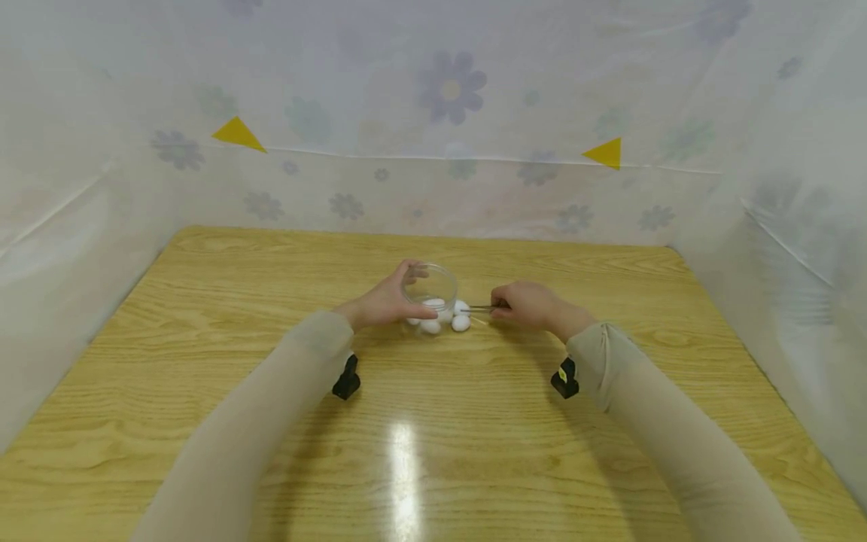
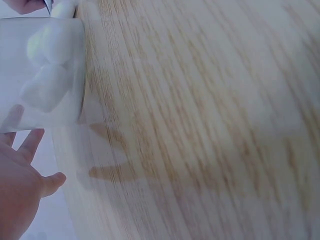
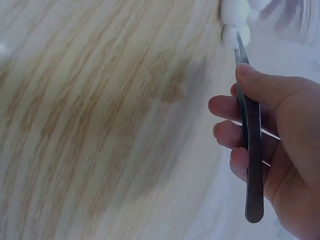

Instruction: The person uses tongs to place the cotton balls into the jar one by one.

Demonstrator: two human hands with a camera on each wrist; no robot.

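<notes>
Tweezers working at cotton balls beside a steadied cup

Near the table's [image 1: 203,316] far edge, the left hand [image 1: 382,302] is gripping the clear cup [image 1: 431,290] to steady it, while the right hand [image 1: 531,305] is pinching tweezers [image 3: 250,145], tips closing on a cotton ball [image 1: 461,307] just outside it.

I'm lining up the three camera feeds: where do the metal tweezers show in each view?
Head: the thin metal tweezers sit centre frame in the right hand, tips toward the white cotton balls.
Left wrist: only a sliver of the tips, top left corner.
Right wrist: right side, running top to bottom.
Shared landmark: the clear plastic cup.
</notes>
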